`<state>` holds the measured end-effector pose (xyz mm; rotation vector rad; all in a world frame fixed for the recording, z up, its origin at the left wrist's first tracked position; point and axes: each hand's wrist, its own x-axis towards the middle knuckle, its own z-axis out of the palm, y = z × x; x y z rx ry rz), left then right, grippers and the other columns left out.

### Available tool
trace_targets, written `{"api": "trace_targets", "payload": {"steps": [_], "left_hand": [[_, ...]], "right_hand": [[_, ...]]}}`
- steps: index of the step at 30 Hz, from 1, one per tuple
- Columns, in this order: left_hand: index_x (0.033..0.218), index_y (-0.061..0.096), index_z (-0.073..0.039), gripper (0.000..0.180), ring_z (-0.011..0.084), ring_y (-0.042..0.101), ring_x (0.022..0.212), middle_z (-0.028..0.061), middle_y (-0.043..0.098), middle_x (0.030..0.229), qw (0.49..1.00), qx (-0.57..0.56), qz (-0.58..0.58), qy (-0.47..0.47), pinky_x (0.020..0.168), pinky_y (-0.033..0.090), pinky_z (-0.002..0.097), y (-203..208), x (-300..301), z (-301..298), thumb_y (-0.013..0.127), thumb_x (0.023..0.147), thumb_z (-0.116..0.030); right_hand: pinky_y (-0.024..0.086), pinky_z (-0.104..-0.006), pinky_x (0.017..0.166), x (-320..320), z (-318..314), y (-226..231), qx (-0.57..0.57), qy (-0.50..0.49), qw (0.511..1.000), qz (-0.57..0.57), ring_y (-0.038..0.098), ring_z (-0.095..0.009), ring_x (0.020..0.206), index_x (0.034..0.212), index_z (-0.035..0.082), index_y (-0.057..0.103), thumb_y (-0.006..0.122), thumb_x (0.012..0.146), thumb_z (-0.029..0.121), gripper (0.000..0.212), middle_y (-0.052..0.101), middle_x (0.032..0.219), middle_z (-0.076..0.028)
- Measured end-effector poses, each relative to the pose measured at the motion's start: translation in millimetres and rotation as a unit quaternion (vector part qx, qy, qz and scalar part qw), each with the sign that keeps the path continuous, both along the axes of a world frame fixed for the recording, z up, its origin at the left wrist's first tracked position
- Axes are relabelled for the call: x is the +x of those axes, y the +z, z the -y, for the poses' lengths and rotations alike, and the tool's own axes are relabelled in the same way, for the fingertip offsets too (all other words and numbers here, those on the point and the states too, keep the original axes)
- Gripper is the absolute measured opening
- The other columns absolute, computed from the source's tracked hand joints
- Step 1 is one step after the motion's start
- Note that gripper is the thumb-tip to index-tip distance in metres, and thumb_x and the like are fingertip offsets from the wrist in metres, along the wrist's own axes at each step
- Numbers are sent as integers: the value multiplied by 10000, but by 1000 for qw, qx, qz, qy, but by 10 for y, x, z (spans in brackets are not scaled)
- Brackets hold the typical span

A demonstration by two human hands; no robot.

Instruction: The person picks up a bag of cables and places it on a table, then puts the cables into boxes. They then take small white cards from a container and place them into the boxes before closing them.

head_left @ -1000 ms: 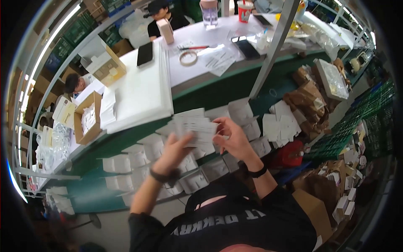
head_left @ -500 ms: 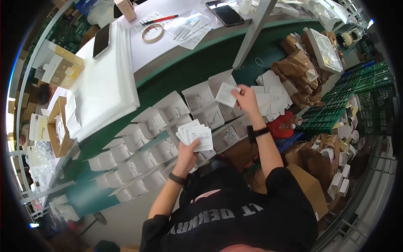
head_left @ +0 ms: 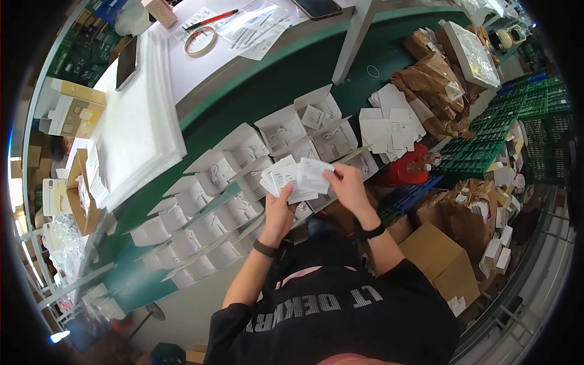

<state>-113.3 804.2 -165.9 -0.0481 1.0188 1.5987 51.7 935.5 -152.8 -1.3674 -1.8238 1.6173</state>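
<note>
My left hand [head_left: 280,214] is closed round a fanned stack of folded white leaflets [head_left: 283,174] with print on them. Close beside it, my right hand [head_left: 349,187] pinches a leaflet [head_left: 315,176] at the right side of the fan, overlapping the stack. Beyond and left of my hands stand rows of open white boxes [head_left: 244,145], several with white coiled cables inside. One leaflet [head_left: 313,117] lies in the far right box with its cable. The boxes nearest my hands are partly hidden by the leaflets.
Flat white cardboard pieces [head_left: 392,125] lie right of the boxes on the green bench, near crumpled brown paper [head_left: 433,91]. A metal post [head_left: 353,45] rises behind. White foam sheets [head_left: 149,115] cover the shelf at left. A red container [head_left: 404,165] and open carton [head_left: 435,249] stand at right.
My right hand has come back from the far right box to the fan and grips a leaflet there. A leaflet now rests in that box. My view has shifted slightly.
</note>
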Motion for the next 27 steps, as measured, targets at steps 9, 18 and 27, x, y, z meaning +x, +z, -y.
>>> {"api": "trace_targets", "payload": {"steps": [9, 18, 27], "left_hand": [[1416, 490, -20, 404, 258, 663, 1184, 121, 639, 1336, 1000, -2, -8, 5, 988, 576, 401, -222, 56, -38, 597, 1028, -56], [1422, 497, -33, 414, 256, 646, 1212, 114, 636, 1351, 998, -57, -23, -27, 1004, 562, 416, -296, 187, 220, 594, 1020, -46], [1409, 515, -49, 411, 245, 650, 1203, 104, 647, 1340, 997, -73, -7, -18, 994, 562, 421, -273, 146, 373, 614, 1010, -44]], "right_hand": [[511, -295, 629, 261, -758, -412, 249, -69, 965, 44, 614, -114, 661, 1134, -55, 682, 721, 954, 145, 272, 701, 776, -89], [541, -364, 715, 256, 129, -108, 73, -4, 997, 32, 689, -301, 776, 1120, -8, 702, 737, 923, 132, 244, 728, 913, -176], [573, -476, 833, -110, -1367, -774, 274, 260, 872, 311, 697, -419, 981, 1038, -10, 728, 672, 909, 131, 200, 724, 1001, -223]]}}
